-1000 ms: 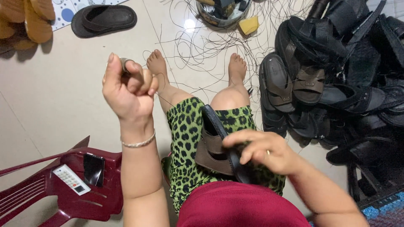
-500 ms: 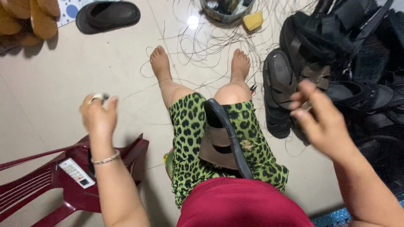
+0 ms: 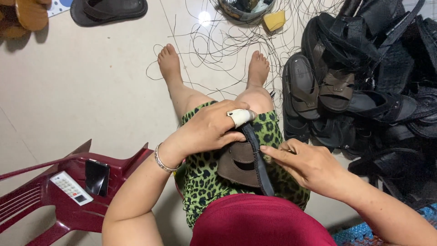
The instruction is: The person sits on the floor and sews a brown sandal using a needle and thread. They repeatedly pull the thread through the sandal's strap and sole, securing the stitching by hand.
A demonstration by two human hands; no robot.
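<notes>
Both hands are now back at the brown sandal [image 3: 240, 164] on the lap. The left hand [image 3: 210, 130], raised out toward the red chair [image 3: 68, 200] half a second ago, grips the sandal's upper end; the right hand [image 3: 306, 164], earlier out by the sandal pile [image 3: 364, 82], touches its sole edge.

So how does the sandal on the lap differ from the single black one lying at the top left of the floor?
The lap sandal has brown straps, stands on its edge and is held by the left hand and right hand. The floor sandal is all black, lies flat with its strap up, and no hand is near it. Both are open strapped sandals with dark soles.
</notes>
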